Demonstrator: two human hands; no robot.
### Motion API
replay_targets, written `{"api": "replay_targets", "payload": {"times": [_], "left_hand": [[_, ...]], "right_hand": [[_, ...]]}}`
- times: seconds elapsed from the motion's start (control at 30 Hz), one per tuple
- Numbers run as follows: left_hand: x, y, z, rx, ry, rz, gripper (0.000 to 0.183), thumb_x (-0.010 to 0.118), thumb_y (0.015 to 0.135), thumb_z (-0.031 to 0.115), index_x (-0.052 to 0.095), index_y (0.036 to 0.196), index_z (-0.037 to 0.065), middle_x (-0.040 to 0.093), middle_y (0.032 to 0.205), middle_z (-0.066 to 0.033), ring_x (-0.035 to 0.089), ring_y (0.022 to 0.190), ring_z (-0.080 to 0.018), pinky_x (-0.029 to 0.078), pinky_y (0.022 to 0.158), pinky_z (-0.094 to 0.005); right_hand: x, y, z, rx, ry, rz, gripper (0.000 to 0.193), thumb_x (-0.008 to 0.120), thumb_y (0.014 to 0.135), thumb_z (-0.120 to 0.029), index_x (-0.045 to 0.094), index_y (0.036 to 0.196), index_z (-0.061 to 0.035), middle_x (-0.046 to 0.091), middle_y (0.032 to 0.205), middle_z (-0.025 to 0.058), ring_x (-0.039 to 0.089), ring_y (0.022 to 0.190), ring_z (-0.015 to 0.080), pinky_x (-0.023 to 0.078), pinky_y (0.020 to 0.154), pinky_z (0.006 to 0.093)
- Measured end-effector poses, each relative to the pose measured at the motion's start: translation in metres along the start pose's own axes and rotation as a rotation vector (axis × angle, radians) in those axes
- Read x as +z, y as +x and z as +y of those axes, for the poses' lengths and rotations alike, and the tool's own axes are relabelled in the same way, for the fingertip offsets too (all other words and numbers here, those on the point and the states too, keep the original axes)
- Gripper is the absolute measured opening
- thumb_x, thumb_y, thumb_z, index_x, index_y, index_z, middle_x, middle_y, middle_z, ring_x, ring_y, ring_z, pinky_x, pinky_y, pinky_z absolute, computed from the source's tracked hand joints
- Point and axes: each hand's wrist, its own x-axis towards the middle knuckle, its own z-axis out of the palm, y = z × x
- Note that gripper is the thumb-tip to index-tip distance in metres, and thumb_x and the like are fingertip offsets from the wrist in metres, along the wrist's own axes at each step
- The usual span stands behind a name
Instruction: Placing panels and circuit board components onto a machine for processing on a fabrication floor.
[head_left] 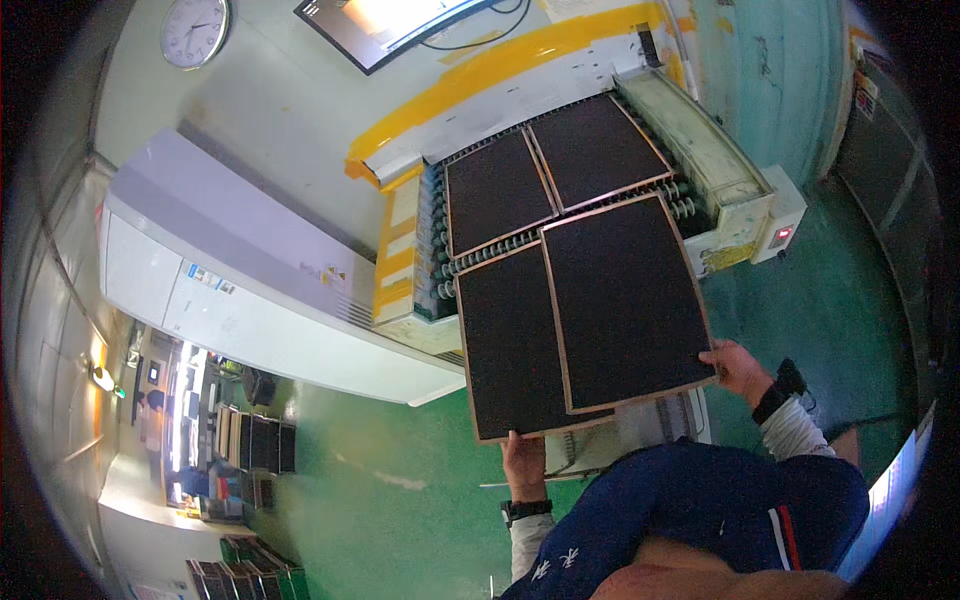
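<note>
My left hand [524,466] grips the lower edge of a black rectangular panel [505,340] with a thin copper-coloured border. At the lower right corner of a second such panel [630,300], my right hand [738,370] is closed on the edge. This right panel overlaps the left one, and the far edges of both reach the roller conveyor [500,245]. Farther in, two more black panels, one on the left [497,195] and one on the right [598,150], lie side by side on the rollers. Most of my fingers are hidden beneath the panels.
A white cabinet [270,290] stands left of the conveyor. On its right are a pale side rail [700,150] and a control box [782,215] with a red-lit switch. A screen [390,25] and a clock [195,32] hang above. Racked panels [245,575] stand lower left.
</note>
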Motion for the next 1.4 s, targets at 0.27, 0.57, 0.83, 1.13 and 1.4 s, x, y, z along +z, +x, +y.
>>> {"api": "replay_targets", "payload": {"times": [0.27, 0.57, 0.83, 1.13, 1.4], "left_hand": [[0.007, 0.011, 0.001, 0.010, -0.001, -0.015, 0.034, 0.058, 0.095, 0.024, 0.056, 0.126, 0.010, 0.060, 0.127, -0.0096, 0.059, 0.112, -0.0294, 0.044, 0.101, -0.0468], [-0.002, 0.021, 0.011, -0.053, -0.095, -0.075, 0.035, 0.058, 0.094, 0.012, 0.055, 0.129, 0.012, 0.060, 0.128, -0.0091, 0.059, 0.115, -0.0250, 0.047, 0.101, -0.0449], [0.032, 0.020, 0.008, -0.015, -0.076, -0.026, 0.032, 0.058, 0.094, 0.010, 0.057, 0.126, 0.009, 0.061, 0.127, -0.0095, 0.060, 0.114, -0.0247, 0.049, 0.098, -0.0426], [0.042, 0.038, 0.010, 0.017, -0.045, -0.080, 0.029, 0.057, 0.095, 0.012, 0.058, 0.124, 0.009, 0.062, 0.126, -0.0097, 0.060, 0.114, -0.0251, 0.049, 0.098, -0.0425], [0.014, 0.060, 0.018, 0.076, -0.041, -0.037, 0.024, 0.055, 0.097, 0.019, 0.060, 0.117, 0.006, 0.064, 0.122, -0.0101, 0.059, 0.112, -0.0269, 0.046, 0.098, -0.0428]], "right_hand": [[0.002, -0.016, -0.020, -0.137, 0.167, 0.032, 0.022, 0.057, 0.092, -0.009, 0.061, 0.111, 0.0033, 0.068, 0.102, 0.0126, 0.066, 0.095, 0.0234, 0.054, 0.089, 0.0353], [-0.023, -0.024, -0.030, -0.225, 0.157, 0.114, 0.032, 0.056, 0.095, -0.018, 0.056, 0.118, 0.0036, 0.065, 0.111, 0.0127, 0.066, 0.096, 0.0233, 0.055, 0.087, 0.0384], [-0.042, -0.010, -0.006, -0.269, 0.377, 0.122, 0.035, 0.058, 0.096, -0.026, 0.056, 0.119, 0.0006, 0.067, 0.108, 0.0114, 0.067, 0.097, 0.0237, 0.056, 0.086, 0.0399], [-0.005, -0.011, 0.013, -0.178, 0.349, -0.048, 0.026, 0.059, 0.095, -0.017, 0.056, 0.119, -0.0074, 0.066, 0.107, 0.0068, 0.068, 0.089, 0.0225, 0.057, 0.076, 0.0380], [0.022, -0.018, -0.014, -0.255, 0.337, 0.106, 0.018, 0.054, 0.098, -0.019, 0.062, 0.102, -0.0041, 0.068, 0.093, 0.0076, 0.067, 0.083, 0.0205, 0.056, 0.075, 0.0353]]}}
